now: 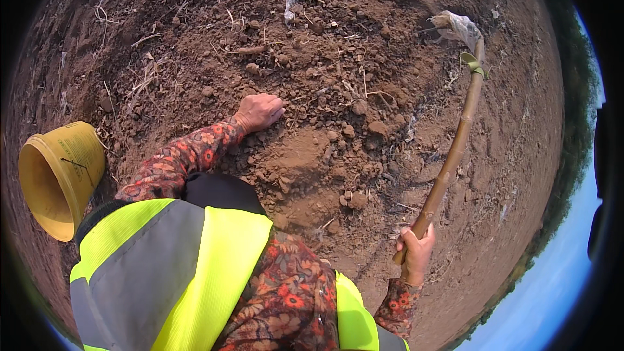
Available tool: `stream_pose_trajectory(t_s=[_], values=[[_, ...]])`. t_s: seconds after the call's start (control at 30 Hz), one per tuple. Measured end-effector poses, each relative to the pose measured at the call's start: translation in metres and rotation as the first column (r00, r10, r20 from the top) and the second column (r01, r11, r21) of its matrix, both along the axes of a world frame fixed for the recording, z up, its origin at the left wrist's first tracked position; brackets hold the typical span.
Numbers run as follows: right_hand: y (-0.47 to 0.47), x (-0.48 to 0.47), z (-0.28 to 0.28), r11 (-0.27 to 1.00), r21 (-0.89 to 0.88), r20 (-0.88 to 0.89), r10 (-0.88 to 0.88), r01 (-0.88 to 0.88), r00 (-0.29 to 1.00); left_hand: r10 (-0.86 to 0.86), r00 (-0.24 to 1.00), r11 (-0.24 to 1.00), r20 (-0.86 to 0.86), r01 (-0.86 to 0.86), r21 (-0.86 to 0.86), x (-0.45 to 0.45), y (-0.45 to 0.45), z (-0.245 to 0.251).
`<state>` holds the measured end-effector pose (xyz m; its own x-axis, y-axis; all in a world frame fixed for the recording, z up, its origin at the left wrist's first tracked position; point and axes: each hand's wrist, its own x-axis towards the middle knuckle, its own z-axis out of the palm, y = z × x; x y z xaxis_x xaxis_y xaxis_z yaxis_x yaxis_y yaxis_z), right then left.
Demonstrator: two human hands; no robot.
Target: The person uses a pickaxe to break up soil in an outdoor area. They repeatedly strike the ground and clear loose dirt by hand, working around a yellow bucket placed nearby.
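Observation:
My right hand (pixel 418 251) grips the lower end of a long, slightly curved wooden handle (pixel 456 156), which looks like bamboo. A green strip (pixel 471 64) is tied around it near the far end. Crumpled clear plastic film (pixel 458 28) covers that end, and whatever head the tool has is mostly hidden. Low over the loose soil, my left hand (pixel 262 112) has its fingers curled downward. The back of the hand hides the palm, so I cannot tell whether anything is in it. Clods and dry stalks lie around it.
A yellow plastic bucket (pixel 90 156) bearing writing lies tipped on its side at the left, its mouth facing the lower left. Brown tilled soil (pixel 297 156) with clods, dry roots and plastic film scraps (pixel 291 8) spreads all around. Trees (pixel 575 107) line the field's right edge.

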<state>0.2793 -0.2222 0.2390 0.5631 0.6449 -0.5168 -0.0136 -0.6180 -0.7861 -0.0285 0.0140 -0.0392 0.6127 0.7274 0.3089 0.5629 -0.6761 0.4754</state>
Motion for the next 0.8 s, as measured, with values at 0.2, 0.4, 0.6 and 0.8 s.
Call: stream_pose_trajectory(t_s=[0.2,0.4,0.6,0.8], values=[[0.153,0.042,-0.089,0.989,0.138,0.180,0.023,-0.049,0.983,0.012,1.000,1.000,-0.019,-0.012,0.008,-0.001,-0.001,0.002],[0.143,0.000,-0.149,0.976,-0.163,0.084,0.159,-0.144,0.984,0.001,1.000,1.000,0.010,0.000,-0.006,-0.001,-0.002,0.005],[0.020,-0.038,-0.049,0.975,-0.187,-0.130,0.096,-0.120,0.987,-0.011,0.999,1.000,0.038,0.011,0.003,-0.001,0.001,0.001],[-0.081,-0.048,0.026,0.971,-0.212,-0.068,-0.125,0.108,0.990,-0.011,0.998,0.977,-0.064,-0.003,-0.212,0.003,0.006,0.007]])
